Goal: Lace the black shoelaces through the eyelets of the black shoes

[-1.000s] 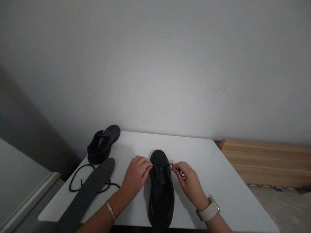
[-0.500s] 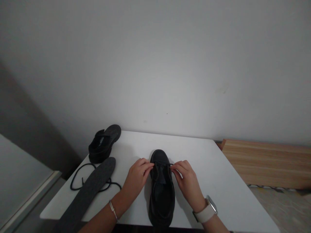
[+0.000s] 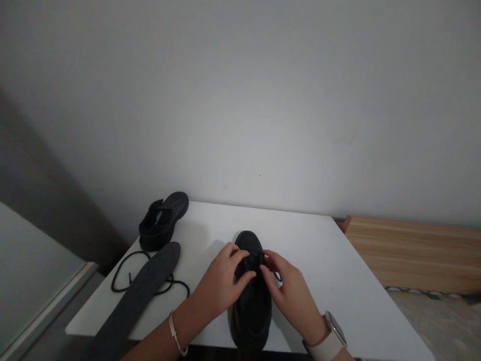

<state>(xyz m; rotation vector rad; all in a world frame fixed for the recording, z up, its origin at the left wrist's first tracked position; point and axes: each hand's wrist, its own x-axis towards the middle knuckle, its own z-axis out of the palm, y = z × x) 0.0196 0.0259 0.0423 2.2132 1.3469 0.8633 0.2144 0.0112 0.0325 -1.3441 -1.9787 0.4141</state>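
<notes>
A black lace-up shoe stands on the white table, its toe pointing to the wall. My left hand curls over its left side, thumb and forefinger bent around the left lacing flap near the tongue. From the right, my right hand grips the opposite flap with thumb and forefinger. A small loop of black shoelace shows between that thumb and forefinger; its ends are hidden. The fingers cover most of the eyelets.
On the left lie a second black shoe, a long dark grey insole and a loose black lace. The white table meets the wall behind. A wooden board is beyond its right edge.
My left hand has moved right, its fingers reaching over the shoe's lacing area with thumb and forefinger spread wider. My right fingers have closed in on the right flap. A lace loop now shows there.
</notes>
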